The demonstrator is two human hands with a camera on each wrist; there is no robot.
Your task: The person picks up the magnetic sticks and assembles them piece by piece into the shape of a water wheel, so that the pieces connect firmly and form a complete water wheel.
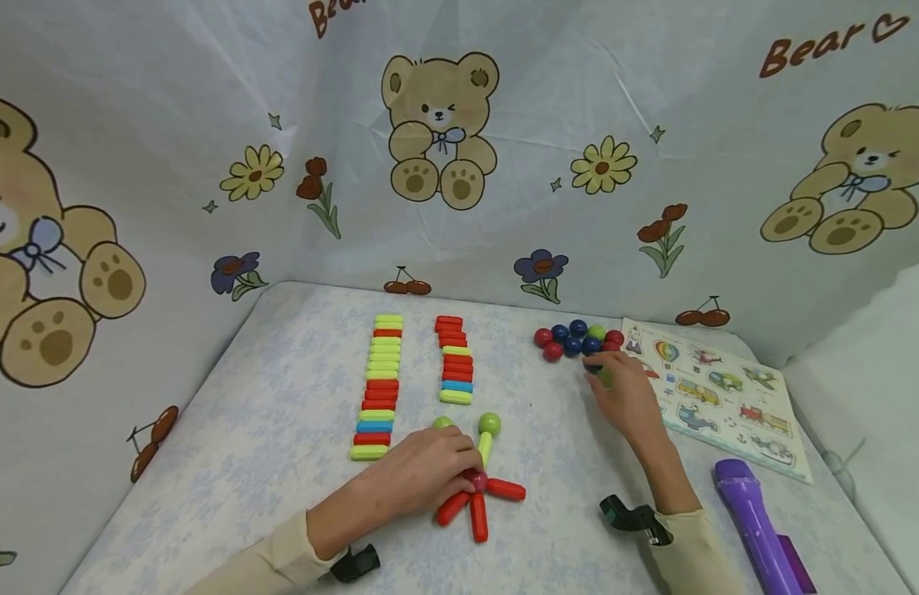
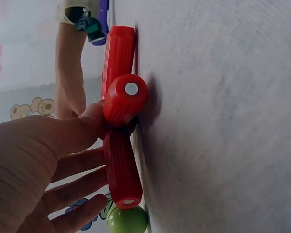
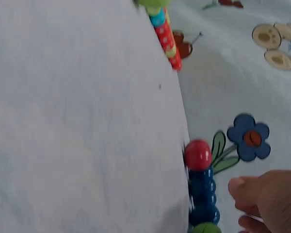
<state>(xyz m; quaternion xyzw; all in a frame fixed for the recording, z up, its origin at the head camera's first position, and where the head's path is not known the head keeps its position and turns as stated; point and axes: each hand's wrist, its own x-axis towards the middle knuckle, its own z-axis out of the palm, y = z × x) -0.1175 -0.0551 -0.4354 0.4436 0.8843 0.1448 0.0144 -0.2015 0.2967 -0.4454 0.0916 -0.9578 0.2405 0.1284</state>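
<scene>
My left hand [image 1: 430, 467] pinches the middle of a stick-and-ball magnetic figure, around its red center ball [image 1: 478, 479]. Red magnetic rods [image 1: 479, 518] fan out from that ball toward me and to the right. A yellow-green rod [image 1: 485, 449] points away and ends in a green ball [image 1: 489, 424]. Another green ball [image 1: 443, 422] shows behind the fingers; its link is hidden. In the left wrist view, the thumb presses against the red rods [image 2: 122, 167]. My right hand [image 1: 625, 395] hovers at the near side of a cluster of colored balls [image 1: 573, 345], fingers bent loosely, with nothing visibly held.
Two columns of rods, a longer one [image 1: 380, 387] and a shorter one [image 1: 457, 369], lie left of center. An illustrated sheet [image 1: 716, 388] lies at the right, with a purple microphone [image 1: 753, 516] nearer me. A bear-printed cloth [image 1: 445, 248] rises behind the table.
</scene>
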